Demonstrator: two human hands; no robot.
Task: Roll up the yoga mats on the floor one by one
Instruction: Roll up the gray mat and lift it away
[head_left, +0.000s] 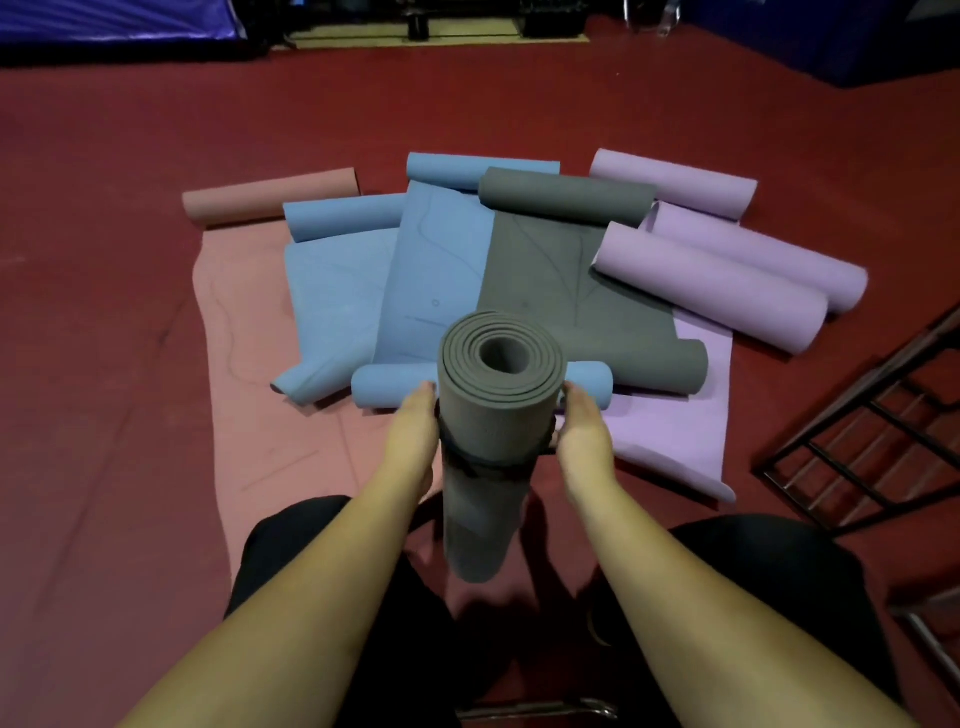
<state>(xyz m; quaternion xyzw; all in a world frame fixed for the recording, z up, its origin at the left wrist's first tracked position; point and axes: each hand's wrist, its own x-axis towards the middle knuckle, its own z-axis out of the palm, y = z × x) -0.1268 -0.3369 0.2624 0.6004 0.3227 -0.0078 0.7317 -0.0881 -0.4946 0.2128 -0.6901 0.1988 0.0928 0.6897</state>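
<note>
- Head view: a rolled grey yoga mat (488, 447) stands upright on the red floor (104, 130) between the person's knees, its spiral end facing the camera.
- Left hand (413, 426): flat against the left side of the roll, fingers straight along it; the grip is open, pressing only.
- Right hand (584, 431): flat against the right side of the roll in the same way, fingers extended, not curled round it.
- Dark strap (493, 460): encircles the roll at the level of the two hands.
- Behind the roll, partly unrolled mats fan out over one another: a pink mat (244, 322) at far left, two blue mats (337, 291) (441, 260), a grey mat (566, 270) and a lilac mat (670, 426) at right; most show a curled end.
- Lilac rolls (711, 286): lie side by side at upper right, touching.
- Metal rack (872, 441): dark frame on the floor at the right edge, apart from the mats.
- Blue padding (104, 26): lines the far edge of the floor.
</note>
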